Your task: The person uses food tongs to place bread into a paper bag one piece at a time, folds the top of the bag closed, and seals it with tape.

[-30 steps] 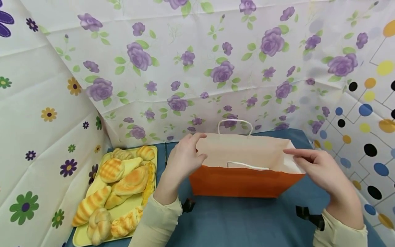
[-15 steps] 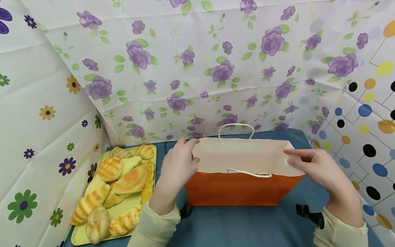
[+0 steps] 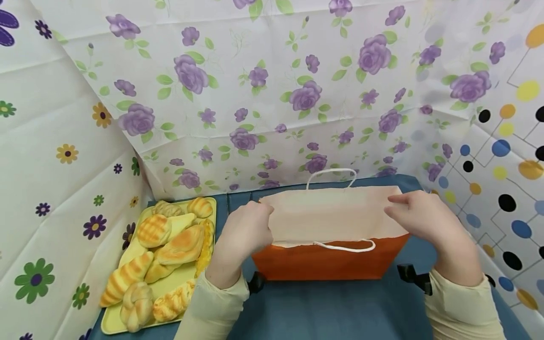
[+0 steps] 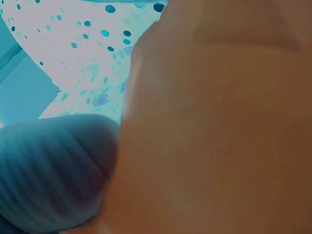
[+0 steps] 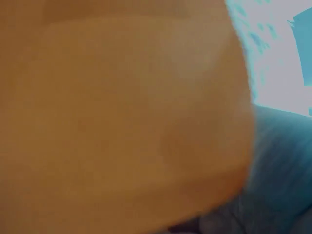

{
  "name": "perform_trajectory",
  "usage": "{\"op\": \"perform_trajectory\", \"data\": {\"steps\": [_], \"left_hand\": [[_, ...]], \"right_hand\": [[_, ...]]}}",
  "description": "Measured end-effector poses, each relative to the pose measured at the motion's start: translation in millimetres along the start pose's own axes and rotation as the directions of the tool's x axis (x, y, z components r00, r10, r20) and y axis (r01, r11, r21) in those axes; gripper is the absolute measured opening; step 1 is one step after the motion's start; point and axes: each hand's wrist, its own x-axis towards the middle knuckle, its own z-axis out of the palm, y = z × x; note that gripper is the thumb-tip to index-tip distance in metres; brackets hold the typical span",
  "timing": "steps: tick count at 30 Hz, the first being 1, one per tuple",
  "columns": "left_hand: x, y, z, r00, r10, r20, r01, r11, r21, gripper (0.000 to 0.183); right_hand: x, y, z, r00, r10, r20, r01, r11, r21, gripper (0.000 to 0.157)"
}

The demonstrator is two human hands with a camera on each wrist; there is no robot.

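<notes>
An orange paper bag (image 3: 323,264) with a pale inside and white cord handles stands on the blue tablecloth, its mouth facing up and toward me. At its left end, my left hand (image 3: 244,236) grips the rim with curled fingers. My right hand (image 3: 418,215) pinches the right end of the rim between thumb and forefinger. The front handle (image 3: 346,247) hangs over the front panel, while the back handle (image 3: 331,171) stands up. In both wrist views, a blurred orange-brown surface (image 4: 209,126) fills most of the picture.
To the left, a yellow tray (image 3: 182,271) holds several bread pieces, among them a braided roll (image 3: 137,307) and a striped loaf (image 3: 126,278). A flower-print sheet (image 3: 255,94) hangs close behind the bag, with a dotted sheet (image 3: 505,203) on the right.
The bag tipped slightly toward me, showing more of its front, and shifted a little left at its lower edge. My right hand moved inward and up with the right rim; the left lowered.
</notes>
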Motion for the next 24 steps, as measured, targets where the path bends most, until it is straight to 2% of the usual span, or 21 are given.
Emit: {"op": "perform_trajectory", "data": {"steps": [3, 6, 8, 12, 15, 18, 24], "left_hand": [[7.6, 0.1, -5.2, 0.995, -0.046, 0.084, 0.047, 0.999, -0.020, 0.008], [16.8, -0.7, -6.1, 0.989, -0.101, 0.109, 0.105, 0.994, -0.036, 0.043], [21.5, -1.8, -5.5, 0.986, -0.133, 0.099, 0.137, 0.990, -0.032, 0.050], [28.2, -3.1, -2.7, 0.987, -0.150, 0.062, 0.149, 0.989, 0.023, 0.039], [30.6, -3.4, -1.6, 0.987, -0.149, 0.065, 0.144, 0.986, 0.081, 0.027], [31.5, -3.5, -1.6, 0.986, -0.146, 0.075, 0.137, 0.984, 0.113, 0.011], [32.9, -3.7, -1.0, 0.986, -0.141, 0.087, 0.130, 0.984, 0.125, 0.039]], "right_hand": [[8, -6, -0.1, 1.000, 0.025, 0.014, -0.023, 0.997, -0.079, 0.063], [11, -11, 1.4, 0.999, 0.028, 0.018, -0.025, 0.992, -0.127, 0.065], [12, -16, 3.1, 0.999, 0.020, 0.030, -0.016, 0.990, -0.138, 0.069], [13, -21, 6.7, 0.995, 0.001, 0.104, 0.013, 0.991, -0.132, 0.076], [12, -21, 9.5, 0.988, -0.022, 0.153, 0.041, 0.991, -0.125, 0.078], [12, -19, 11.1, 0.985, -0.032, 0.169, 0.052, 0.992, -0.118, 0.079], [15, -16, 10.9, 0.985, -0.021, 0.174, 0.034, 0.997, -0.072, 0.088]]}}
